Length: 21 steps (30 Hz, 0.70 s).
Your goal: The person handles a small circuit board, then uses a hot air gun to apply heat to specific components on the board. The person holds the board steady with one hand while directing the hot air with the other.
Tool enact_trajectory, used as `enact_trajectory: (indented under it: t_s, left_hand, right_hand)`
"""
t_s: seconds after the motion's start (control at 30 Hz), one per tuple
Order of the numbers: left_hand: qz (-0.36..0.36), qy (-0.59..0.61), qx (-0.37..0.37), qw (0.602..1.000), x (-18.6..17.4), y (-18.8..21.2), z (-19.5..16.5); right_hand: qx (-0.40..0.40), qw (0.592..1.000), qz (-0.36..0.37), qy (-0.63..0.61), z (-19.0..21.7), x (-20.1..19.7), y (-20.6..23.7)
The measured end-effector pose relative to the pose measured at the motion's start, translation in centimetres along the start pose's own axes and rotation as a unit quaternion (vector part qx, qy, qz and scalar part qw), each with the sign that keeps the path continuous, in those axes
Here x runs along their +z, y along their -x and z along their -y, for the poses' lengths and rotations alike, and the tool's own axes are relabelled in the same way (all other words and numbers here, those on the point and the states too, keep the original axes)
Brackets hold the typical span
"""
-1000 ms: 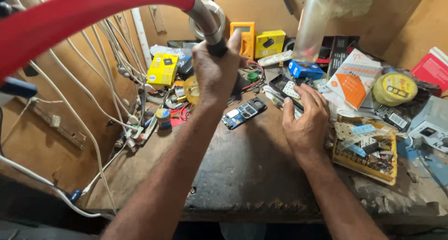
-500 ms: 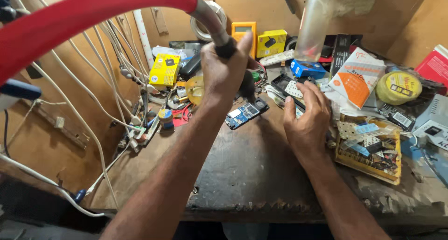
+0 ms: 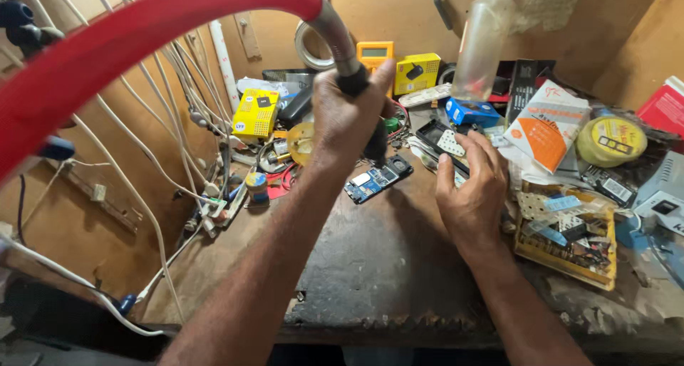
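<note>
Left hand (image 3: 347,117), centre of frame, is gripping a black handle (image 3: 354,81), fingers wrapped tight around it, thumb pointing up; forearm is rising from the bottom edge. From the handle a metal neck is joining a red hose (image 3: 135,38) arcing toward the upper left. The tool's dark nozzle is pointing down at a small circuit board (image 3: 377,179) lying on the dark workbench (image 3: 370,266). Right hand (image 3: 472,188), right of centre, is resting palm-down, fingers slightly apart, fingertips touching a black phone casing (image 3: 442,136).
</note>
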<state>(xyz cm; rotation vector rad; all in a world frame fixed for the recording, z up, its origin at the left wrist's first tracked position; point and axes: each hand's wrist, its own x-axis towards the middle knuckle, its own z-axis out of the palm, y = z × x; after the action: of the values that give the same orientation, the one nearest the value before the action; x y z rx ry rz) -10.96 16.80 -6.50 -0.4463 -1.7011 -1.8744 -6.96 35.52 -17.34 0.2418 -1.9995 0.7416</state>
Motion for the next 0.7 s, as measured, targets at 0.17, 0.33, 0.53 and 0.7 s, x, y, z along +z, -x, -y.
enact_trajectory:
  t_s: [0.17,0.33,0.53,0.7]
  left_hand:
    - [-0.030,-0.069,-0.017,0.997,0.1,0.5,0.3]
    - [-0.020,-0.007,-0.029,0.999,0.2,-0.3,0.6]
    - [0.012,-0.003,-0.056,0.998,-0.1,0.1,1.1]
    - [-0.058,-0.031,0.000,0.998,-0.2,0.1,1.2]
  right_hand:
    - [-0.001,1.000,0.003,0.001,0.0,-0.1,0.1]
    - [0.002,1.000,0.006,-0.001,-0.1,-0.1,0.1]
    - [0.011,1.000,0.008,-0.001,-0.2,-0.1,0.2]
    - [0.008,1.000,0.010,0.017,-0.2,-0.1,0.2]
